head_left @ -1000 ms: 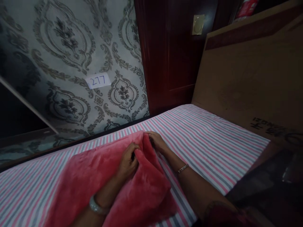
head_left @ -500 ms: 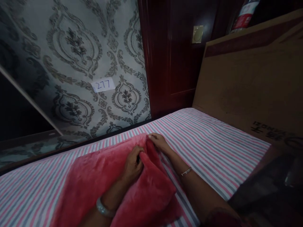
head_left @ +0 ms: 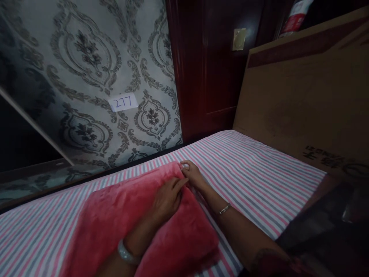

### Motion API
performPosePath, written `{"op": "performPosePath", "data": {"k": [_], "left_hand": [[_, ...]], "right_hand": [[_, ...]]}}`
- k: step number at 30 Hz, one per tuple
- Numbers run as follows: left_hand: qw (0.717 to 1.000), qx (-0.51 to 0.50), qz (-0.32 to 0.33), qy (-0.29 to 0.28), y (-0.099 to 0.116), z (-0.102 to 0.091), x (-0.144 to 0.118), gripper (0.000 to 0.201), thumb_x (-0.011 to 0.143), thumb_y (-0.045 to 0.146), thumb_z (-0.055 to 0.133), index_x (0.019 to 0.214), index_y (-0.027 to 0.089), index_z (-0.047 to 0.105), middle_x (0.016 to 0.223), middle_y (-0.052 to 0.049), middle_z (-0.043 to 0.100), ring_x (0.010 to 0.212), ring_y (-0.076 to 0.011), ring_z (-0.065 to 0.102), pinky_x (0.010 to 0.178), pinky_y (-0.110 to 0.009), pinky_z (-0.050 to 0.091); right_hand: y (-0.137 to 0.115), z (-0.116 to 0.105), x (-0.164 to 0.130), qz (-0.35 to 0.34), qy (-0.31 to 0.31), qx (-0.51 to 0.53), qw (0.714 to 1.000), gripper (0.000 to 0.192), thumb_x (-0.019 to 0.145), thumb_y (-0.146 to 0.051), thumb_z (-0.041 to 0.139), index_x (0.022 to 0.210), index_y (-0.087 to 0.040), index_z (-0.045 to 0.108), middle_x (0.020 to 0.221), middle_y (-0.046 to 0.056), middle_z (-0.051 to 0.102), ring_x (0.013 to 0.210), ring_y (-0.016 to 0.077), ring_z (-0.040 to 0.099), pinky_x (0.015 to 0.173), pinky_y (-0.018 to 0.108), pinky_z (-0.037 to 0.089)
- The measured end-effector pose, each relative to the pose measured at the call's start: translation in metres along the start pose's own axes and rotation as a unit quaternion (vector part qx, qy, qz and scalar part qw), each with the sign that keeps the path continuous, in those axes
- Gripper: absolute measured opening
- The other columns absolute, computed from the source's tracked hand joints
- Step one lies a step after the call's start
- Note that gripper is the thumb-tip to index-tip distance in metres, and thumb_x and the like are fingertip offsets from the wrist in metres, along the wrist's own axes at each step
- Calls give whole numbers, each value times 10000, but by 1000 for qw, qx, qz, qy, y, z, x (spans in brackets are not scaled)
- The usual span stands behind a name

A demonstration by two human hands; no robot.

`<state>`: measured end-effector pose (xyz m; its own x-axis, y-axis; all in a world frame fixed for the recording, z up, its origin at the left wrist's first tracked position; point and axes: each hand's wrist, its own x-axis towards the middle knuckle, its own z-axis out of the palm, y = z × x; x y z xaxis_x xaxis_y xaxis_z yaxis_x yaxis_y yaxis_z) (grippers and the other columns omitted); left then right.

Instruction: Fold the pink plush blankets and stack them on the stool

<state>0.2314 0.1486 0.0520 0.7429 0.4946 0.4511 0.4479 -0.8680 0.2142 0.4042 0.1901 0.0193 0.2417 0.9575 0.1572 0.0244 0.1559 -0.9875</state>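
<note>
A soft, plush pink-red blanket (head_left: 121, 215) lies folded on a bed sheet striped in pink, grey and white (head_left: 259, 181), toward the near left part of the bed, its far corner close to the bed's far edge. That far edge runs just below a wall papered in grey damask pattern (head_left: 86, 57), which carries a small white label marked 277 (head_left: 123, 102). To the right of the wallpaper stands a dark red wooden panel (head_left: 207, 69), and a large brown cardboard sheet (head_left: 305, 96) leans along the right end of the bed, closing that side. Between the blanket and the cardboard, a broad stretch of striped sheet lies bare. The left hand (head_left: 168, 198) rests flat on top of the blanket, fingers stretched out and open, pressing near its far corner; a pale bangle (head_left: 125, 253) circles that wrist. The right hand (head_left: 191, 173) sits just beside that corner, fingers curled at the blanket's edge; whether they pinch the fabric cannot be told. A thin metal bracelet (head_left: 224, 208) shows on the right wrist. The blanket's surface looks smooth, fleecy and thick.
</note>
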Motion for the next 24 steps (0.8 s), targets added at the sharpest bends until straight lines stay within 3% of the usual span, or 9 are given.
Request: {"op": "performPosePath", "data": {"k": [5,8,12,15,19,21,24], "left_hand": [[994,82,-23,-68,7,-1,4,607,865,77,447,1429,295,496,991,-60,571,821,-200,557,735,-337,485],[992,102,-23,-71,10,-1,5,594,847,64,448,1383,300,544,973,-60,550,792,-202,541,711,-336,466],[992,98,-30,-67,9,-1,4,355,833,99,482,1096,241,674,954,-69,546,787,-204,544,684,-331,444],[998,22,-55,17,4,-3,0,228,781,112,509,951,210,626,953,-67,553,804,-202,550,691,-330,451],[976,-93,-74,182,-3,-10,-5,67,822,213,523,884,231,542,852,-31,544,791,-192,539,690,-319,466],[965,-111,-67,228,-4,-13,-5,33,855,265,530,865,234,528,819,-18,538,745,-177,531,647,-304,456],[960,-111,-44,253,-3,-14,-3,27,859,259,548,864,236,536,810,-7,538,723,-166,533,618,-295,447]], "right_hand": [[-15,-11,-6,-16,-54,51,997,369,801,-352,554,1141,-217,599,520,-111,396,445,94,396,438,206,306],[-26,-16,-9,30,-99,109,989,439,791,-309,511,1218,-241,585,602,-94,471,446,78,413,427,193,309],[-33,-21,-9,82,-144,150,975,504,723,-246,494,1220,-242,575,713,-66,599,463,80,511,442,189,404],[-29,-22,-6,76,-145,123,979,458,711,-233,492,1158,-219,594,754,-35,659,483,113,593,431,208,439],[-16,-23,2,62,-50,2,997,304,737,-213,530,1016,-199,648,849,13,702,453,112,568,412,231,417],[-11,-23,3,53,-46,-46,996,226,745,-220,582,946,-202,685,792,6,691,473,123,561,457,250,429],[-8,-22,1,-7,-93,-128,987,189,729,-233,675,909,-213,727,763,-4,684,615,152,602,588,262,448]]}}
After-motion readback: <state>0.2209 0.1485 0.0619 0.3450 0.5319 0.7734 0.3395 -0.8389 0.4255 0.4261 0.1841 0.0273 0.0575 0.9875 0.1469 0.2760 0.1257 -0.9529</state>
